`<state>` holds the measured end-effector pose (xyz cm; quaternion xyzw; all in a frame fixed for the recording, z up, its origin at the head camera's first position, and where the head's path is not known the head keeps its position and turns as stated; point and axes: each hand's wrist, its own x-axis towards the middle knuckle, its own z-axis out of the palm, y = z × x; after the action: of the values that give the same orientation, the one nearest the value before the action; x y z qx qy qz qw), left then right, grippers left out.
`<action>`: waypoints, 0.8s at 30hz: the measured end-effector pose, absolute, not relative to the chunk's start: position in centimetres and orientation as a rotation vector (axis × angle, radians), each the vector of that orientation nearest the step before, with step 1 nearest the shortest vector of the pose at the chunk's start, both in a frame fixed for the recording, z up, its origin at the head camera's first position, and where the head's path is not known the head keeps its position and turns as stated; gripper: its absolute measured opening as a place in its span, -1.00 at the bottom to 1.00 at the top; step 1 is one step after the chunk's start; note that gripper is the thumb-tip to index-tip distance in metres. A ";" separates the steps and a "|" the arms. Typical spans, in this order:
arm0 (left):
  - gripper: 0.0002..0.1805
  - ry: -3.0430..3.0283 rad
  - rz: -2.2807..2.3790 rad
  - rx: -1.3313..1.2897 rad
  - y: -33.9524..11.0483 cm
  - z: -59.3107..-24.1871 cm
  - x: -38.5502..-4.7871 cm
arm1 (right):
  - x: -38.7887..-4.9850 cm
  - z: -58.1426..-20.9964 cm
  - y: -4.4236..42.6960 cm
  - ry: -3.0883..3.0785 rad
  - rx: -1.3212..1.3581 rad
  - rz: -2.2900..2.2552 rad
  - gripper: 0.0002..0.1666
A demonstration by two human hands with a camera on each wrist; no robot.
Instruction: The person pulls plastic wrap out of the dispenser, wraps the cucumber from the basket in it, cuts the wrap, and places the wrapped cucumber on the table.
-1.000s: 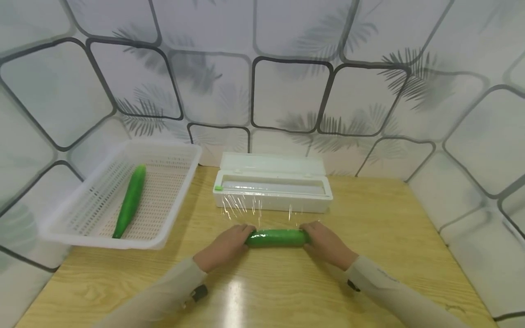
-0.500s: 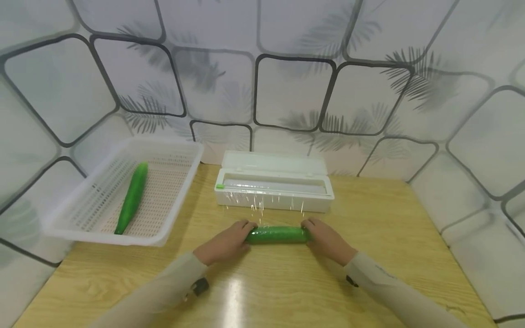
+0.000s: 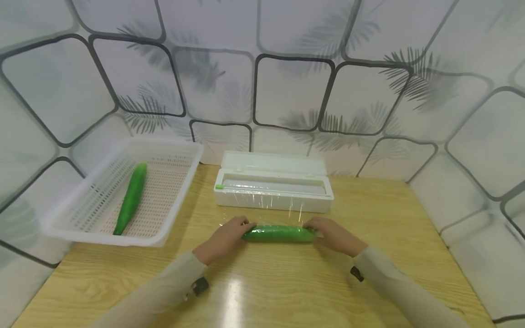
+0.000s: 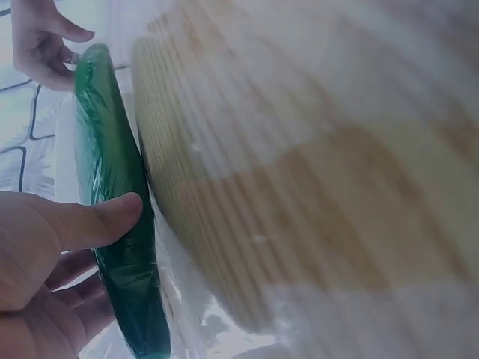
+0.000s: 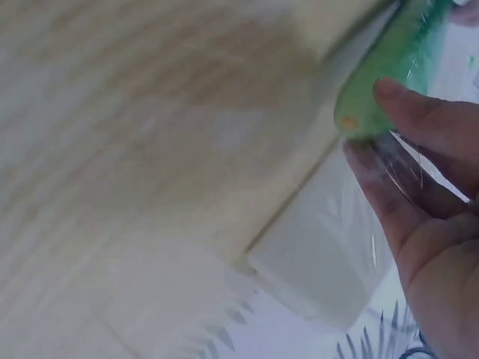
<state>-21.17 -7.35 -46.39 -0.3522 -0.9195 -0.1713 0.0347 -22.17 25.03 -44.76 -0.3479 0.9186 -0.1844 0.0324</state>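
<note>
A cucumber (image 3: pixel 279 233) was held near both ends under clear film (image 3: pixel 290 207).
In the head view, it was held crosswise over the surface (image 3: pixel 303 287), grasped by the left hand (image 3: pixel 227 239) at nine o'clock and the right hand (image 3: pixel 336 237) at three; the white box (image 3: pixel 272 200) was seen at twelve, a second cucumber (image 3: pixel 132 199) in the basket (image 3: pixel 183 191) at ten. Wrapping was judged to be the step in hand; an even roll with taut film seemed called for next. In the left wrist view, the cucumber was clasped by thumb and fingers, extending past the grip toward twelve and six o'clock. In the right wrist view, its tip was pinched, the rest running toward one o'clock from the grip.
</note>
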 end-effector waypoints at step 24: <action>-0.40 -2.853 -0.556 -1.166 -7.7 -46.4 -21.8 | -23.0 -44.9 25.1 2.971 -0.762 -0.793 -0.87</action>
<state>-21.77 -7.69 -46.39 -0.3722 -0.9110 -0.1776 0.0047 -22.97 25.09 -44.93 -0.2406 0.9377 -0.2503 -0.0130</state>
